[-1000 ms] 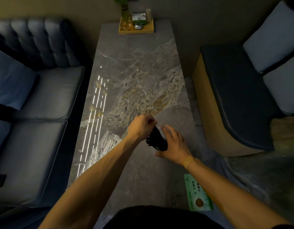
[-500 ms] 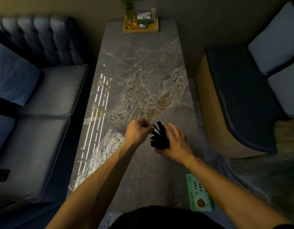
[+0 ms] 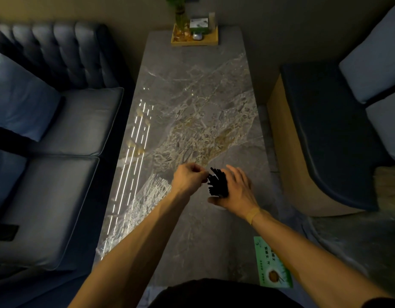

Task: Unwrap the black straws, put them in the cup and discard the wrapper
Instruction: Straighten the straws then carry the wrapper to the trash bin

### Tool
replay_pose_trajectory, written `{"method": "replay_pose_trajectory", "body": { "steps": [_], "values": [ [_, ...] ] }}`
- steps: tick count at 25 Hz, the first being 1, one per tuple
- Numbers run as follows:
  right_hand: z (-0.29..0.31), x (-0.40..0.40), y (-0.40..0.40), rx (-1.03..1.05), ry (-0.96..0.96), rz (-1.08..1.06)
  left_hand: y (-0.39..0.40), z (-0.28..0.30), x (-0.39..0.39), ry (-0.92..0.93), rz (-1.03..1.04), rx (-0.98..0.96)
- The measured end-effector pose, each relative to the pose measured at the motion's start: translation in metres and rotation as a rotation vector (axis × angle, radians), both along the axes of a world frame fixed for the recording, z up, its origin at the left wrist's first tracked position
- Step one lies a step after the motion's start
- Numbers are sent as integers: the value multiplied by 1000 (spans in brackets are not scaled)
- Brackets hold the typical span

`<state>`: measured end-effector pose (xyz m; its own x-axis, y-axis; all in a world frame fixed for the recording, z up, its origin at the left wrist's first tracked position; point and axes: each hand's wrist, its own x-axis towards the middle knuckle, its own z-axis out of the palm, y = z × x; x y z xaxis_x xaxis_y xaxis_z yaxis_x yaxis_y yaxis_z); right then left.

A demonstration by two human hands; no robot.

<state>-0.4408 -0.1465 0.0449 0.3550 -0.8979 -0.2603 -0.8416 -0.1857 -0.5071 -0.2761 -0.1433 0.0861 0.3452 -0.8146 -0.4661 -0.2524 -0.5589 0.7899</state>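
A bundle of black straws (image 3: 217,183) stands fanned out above the grey marble table (image 3: 192,96), in the near middle. My right hand (image 3: 238,192) wraps around the bundle's lower part from the right, its thumb in front. It hides the cup (image 3: 222,208) except for a pale sliver under the palm. My left hand (image 3: 187,178) is just left of the straw tips, its fingers pinched together and touching them. I cannot make out a wrapper between those fingers.
A wooden tray (image 3: 205,41) holding a plant and small items sits at the table's far end. A green leaflet (image 3: 273,263) lies at the near right edge. A blue sofa (image 3: 65,121) flanks the left and a dark cushioned bench (image 3: 325,130) the right.
My left hand has moved from on top of the straws to their left side, fingers pinched. The straw tips now show and fan out. My right hand stays around the bundle's base.
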Motion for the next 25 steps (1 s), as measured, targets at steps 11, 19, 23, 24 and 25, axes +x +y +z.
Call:
{"method": "replay_pose_trajectory", "body": {
  "steps": [11,19,23,24,25],
  "values": [
    [-8,18,-2,-140,10,-18,12,9,12,56,-45,39],
    [-8,19,-3,-248,-40,-55,12,7,8,124,-21,25],
    [-11,16,-4,-171,-55,-40,17,5,5,143,-94,16],
    [-12,14,-5,-154,-50,-33,18,5,5,146,-118,18],
    [-13,13,-5,-135,-44,-24,19,4,6,152,-135,23]
  ]
}}
